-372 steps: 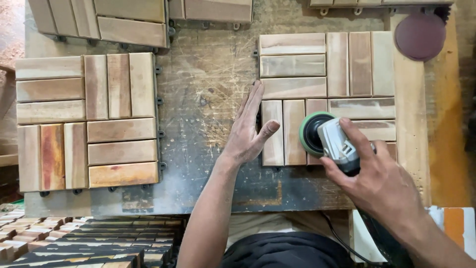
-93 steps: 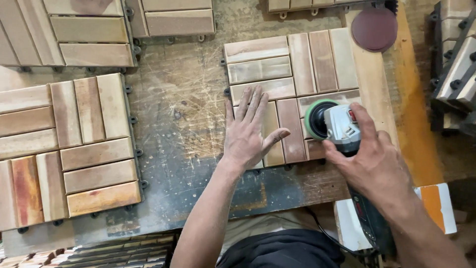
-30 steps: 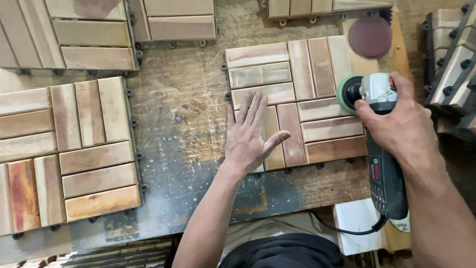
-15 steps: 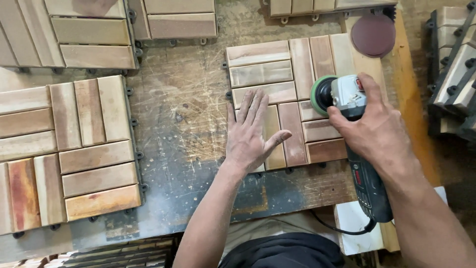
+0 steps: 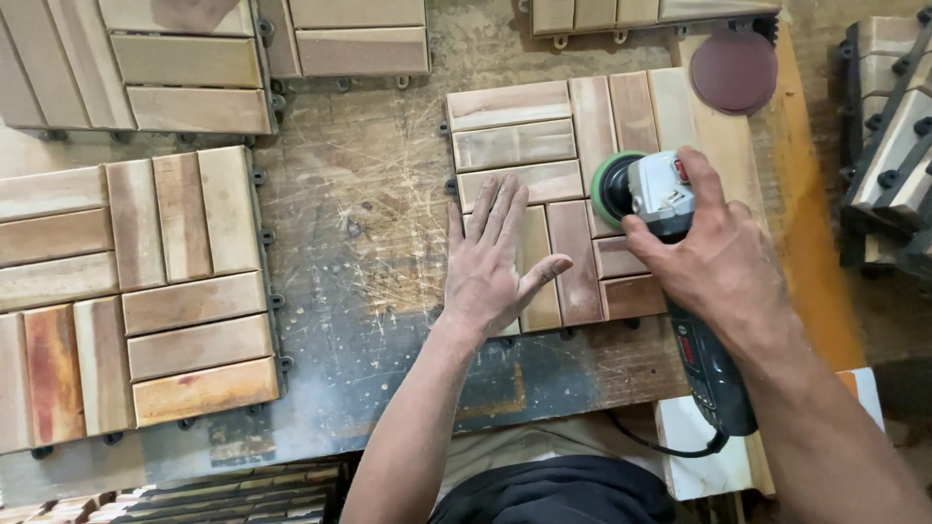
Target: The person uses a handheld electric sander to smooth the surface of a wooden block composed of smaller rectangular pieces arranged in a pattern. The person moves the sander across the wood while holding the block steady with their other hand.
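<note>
A square wooden slat tile (image 5: 544, 126) lies on the scratched workbench (image 5: 379, 194). My left hand (image 5: 495, 262) rests flat on the tile's near left corner, fingers spread. My right hand (image 5: 723, 267) grips a grey and dark corded sander (image 5: 660, 199), whose green round pad (image 5: 610, 187) presses on the slats near the tile's middle right.
A second slat tile (image 5: 136, 291) lies at the left, with more tiles (image 5: 194, 49) along the back. A dark red sanding disc (image 5: 733, 70) sits on a wooden strip at the back right. Stacked tiles (image 5: 888, 126) stand at the far right, others (image 5: 194, 495) below the bench's front edge.
My right hand has slid the sander leftward over the tile, from its right edge toward the middle. My left hand has stayed flat on the near left corner.
</note>
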